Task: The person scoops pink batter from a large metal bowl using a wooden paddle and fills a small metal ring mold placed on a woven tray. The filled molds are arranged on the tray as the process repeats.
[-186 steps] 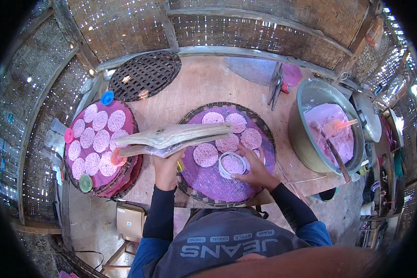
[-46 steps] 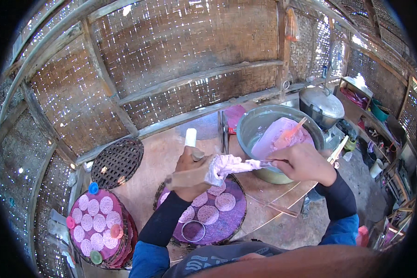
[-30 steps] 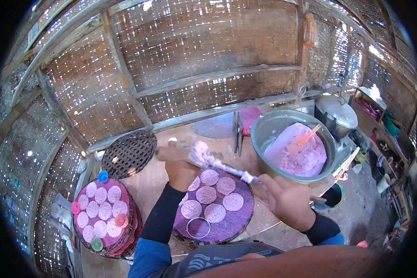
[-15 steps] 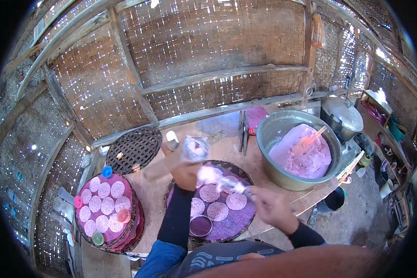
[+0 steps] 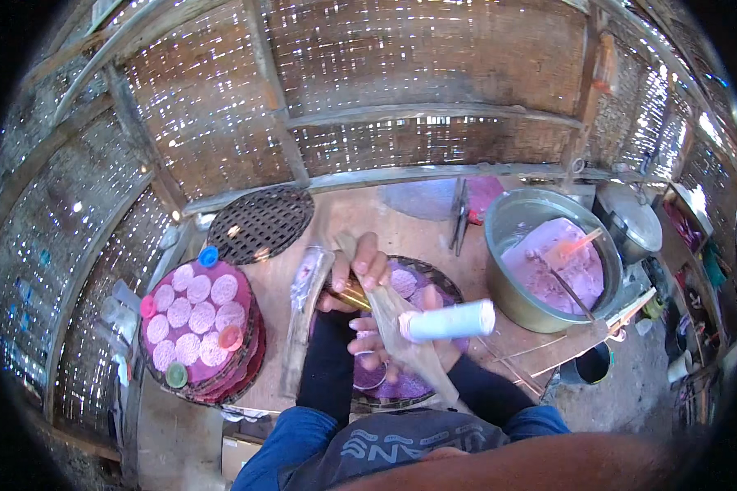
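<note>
Roller [image 5: 449, 320] x1, white, R hand [image 5: 385, 348] grips | L hand [image 5: 360, 274] clasps 1 leaf strip [image 5: 401, 327] | trays x2 | basin [image 5: 549, 262] x1

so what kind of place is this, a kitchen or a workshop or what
Probably a rustic food-making hut: woven bamboo walls, a metal basin of pale purple batter, and round woven trays of purple discs laid out, maybe for drying.

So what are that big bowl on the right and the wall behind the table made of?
The bowl looks like metal: its grey rim and inner wall carry a dull shine. The wall seems to be woven bamboo or cane strips on wooden poles, since daylight pricks through the weave.
</note>
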Motion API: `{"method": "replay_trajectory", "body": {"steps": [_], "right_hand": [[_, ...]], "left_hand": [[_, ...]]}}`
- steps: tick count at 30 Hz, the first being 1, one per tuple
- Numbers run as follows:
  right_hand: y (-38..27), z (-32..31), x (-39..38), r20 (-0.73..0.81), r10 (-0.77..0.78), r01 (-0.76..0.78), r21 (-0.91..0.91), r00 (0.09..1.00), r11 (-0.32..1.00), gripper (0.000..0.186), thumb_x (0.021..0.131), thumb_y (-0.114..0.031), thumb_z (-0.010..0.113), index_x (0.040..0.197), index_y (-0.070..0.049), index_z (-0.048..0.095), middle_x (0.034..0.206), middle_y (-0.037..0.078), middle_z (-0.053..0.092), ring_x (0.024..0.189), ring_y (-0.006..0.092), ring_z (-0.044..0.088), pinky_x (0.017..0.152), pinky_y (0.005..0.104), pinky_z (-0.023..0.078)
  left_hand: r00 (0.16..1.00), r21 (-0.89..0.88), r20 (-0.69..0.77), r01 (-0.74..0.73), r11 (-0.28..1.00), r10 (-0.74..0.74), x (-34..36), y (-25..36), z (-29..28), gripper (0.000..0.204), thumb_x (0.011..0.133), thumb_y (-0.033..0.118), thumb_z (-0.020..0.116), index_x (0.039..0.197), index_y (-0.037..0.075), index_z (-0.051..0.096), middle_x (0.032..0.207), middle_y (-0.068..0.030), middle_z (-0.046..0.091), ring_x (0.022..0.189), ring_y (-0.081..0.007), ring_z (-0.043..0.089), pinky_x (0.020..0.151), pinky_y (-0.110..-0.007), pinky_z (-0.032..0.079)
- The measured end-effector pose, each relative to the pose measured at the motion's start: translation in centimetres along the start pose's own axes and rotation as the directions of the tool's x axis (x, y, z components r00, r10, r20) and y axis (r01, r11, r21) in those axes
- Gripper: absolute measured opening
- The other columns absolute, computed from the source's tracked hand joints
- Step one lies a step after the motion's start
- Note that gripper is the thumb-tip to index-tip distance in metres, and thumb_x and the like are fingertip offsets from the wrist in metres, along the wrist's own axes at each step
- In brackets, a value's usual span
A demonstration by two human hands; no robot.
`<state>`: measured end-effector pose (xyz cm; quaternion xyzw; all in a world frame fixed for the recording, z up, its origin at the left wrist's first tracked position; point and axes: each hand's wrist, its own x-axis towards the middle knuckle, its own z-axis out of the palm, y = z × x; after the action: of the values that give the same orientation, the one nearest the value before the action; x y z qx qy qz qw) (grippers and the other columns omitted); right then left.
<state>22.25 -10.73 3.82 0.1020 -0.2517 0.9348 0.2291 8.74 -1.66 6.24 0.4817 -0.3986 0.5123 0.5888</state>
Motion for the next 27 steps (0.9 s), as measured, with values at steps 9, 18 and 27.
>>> {"method": "replay_trajectory", "body": {"steps": [9,18,27], "right_hand": [[-2.8,0.5,-5.0,-0.460,-0.418,0.258,-0.371,0.783,0.892,0.075,0.086,-0.062,0.036,0.138,-0.008,0.028,0.118,0.021,0.049,0.099,0.0309,0.056,0.063,0.0501,0.057],[-3.4,4.9,-2.1,-0.114,-0.506,-0.155,-0.987,0.855,-0.039,0.082,0.082,-0.024,0.056,0.142,0.003,0.007,0.127,0.021,0.040,0.118,0.0300,0.043,0.101,0.0378,0.033],[-1.5,4.0,-1.2,0.227,-0.192,0.080,-0.820,0.955,-0.567,0.077,0.079,-0.024,0.065,0.135,0.008,0.023,0.127,0.028,0.040,0.111,0.0409,0.046,0.095,0.0453,0.038]], "left_hand": [[0.648,0.620,-0.749,0.759,-0.201,0.139,-10.5,8.9,1.3,0.009,0.074,0.011,0.065,0.080,0.007,0.061,0.078,-0.0082,0.062,0.072,-0.0227,0.059,0.065,-0.036,0.047],[0.706,0.567,-0.703,0.480,-0.669,-0.090,-5.3,6.7,12.3,0.041,0.060,0.035,0.077,0.090,0.009,0.066,0.081,-0.0107,0.065,0.075,-0.0287,0.063,0.067,-0.039,0.049],[0.578,0.626,-0.764,0.556,-0.547,-0.287,-6.1,5.2,12.9,0.031,0.061,0.032,0.071,0.078,0.007,0.065,0.073,-0.0159,0.063,0.062,-0.0332,0.061,0.057,-0.041,0.046]]}}
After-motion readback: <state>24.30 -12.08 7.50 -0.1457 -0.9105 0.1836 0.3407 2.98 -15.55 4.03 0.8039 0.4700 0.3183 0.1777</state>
